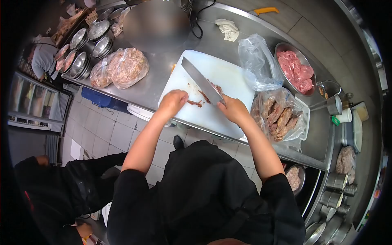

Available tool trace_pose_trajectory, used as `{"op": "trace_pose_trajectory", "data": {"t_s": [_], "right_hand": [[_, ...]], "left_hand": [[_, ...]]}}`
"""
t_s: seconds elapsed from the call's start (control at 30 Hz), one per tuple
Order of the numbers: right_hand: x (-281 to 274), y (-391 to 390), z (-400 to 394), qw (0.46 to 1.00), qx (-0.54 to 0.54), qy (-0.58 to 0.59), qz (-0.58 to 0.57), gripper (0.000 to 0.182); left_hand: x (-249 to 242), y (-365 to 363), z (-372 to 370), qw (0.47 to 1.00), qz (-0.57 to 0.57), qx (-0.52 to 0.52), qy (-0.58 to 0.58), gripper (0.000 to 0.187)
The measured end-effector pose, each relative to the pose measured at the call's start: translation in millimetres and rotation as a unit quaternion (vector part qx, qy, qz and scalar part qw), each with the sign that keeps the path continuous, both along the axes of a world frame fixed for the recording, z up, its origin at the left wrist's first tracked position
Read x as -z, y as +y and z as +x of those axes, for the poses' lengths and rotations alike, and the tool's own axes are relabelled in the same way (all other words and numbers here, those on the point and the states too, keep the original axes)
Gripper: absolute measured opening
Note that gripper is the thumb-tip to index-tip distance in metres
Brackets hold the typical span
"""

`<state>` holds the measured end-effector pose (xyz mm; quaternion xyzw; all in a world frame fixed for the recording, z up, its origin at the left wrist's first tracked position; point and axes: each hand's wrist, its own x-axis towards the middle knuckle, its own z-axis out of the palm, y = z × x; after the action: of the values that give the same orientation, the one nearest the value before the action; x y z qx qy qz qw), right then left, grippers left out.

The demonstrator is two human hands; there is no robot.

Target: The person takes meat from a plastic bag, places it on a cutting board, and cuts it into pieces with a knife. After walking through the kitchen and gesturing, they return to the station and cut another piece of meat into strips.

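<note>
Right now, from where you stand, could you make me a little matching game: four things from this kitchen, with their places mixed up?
1. Knife
2. White cloth
3. Raw pink meat
4. Large browned meat pieces

A. In a metal pan
B. In a clear bag to the right of the cutting board
C. In the person's right hand
D. Crumpled on the counter, beyond the board

Right pairs: 1-C, 2-D, 3-A, 4-B
</note>
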<state>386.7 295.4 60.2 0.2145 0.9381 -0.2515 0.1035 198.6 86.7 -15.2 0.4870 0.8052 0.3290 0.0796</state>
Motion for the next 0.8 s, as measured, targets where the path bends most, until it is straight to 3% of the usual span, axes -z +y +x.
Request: {"op": "trace_pose_trajectory", "data": {"t_s": [0.17,0.23,0.3,0.4,0.5,0.57,0.6,0.67,0.8], "right_hand": [[6,-2,-3,1.000,0.019,-0.003,0.001,0.039],[2,-1,2,0.999,0.043,-0.001,0.001,0.039],[-2,7,16,0.992,0.112,0.050,0.019,0.039],[-3,17,40,0.982,0.187,0.014,0.029,0.038],[23,18,64,0.974,0.222,-0.007,0.053,0.036],[33,16,71,0.966,0.255,-0.034,0.027,0.035],[34,13,72,0.966,0.256,-0.016,0.033,0.034],[36,10,74,0.962,0.269,0.002,0.037,0.034],[40,9,74,0.961,0.275,0.020,0.029,0.032]], "left_hand": [[27,21,17,0.997,0.061,-0.009,0.037,0.006],[30,39,19,0.995,0.078,0.038,0.058,0.007],[30,54,21,0.992,0.091,0.055,0.068,0.007],[21,70,21,0.987,0.068,0.092,0.113,0.011],[4,86,23,0.989,0.045,0.113,0.085,0.027],[-3,104,21,0.964,0.068,0.216,0.138,0.051],[-2,112,19,0.962,0.068,0.227,0.138,0.051],[1,125,15,0.924,-0.002,0.327,0.196,0.066],[7,123,-4,0.901,-0.019,0.386,0.197,0.071]]}}
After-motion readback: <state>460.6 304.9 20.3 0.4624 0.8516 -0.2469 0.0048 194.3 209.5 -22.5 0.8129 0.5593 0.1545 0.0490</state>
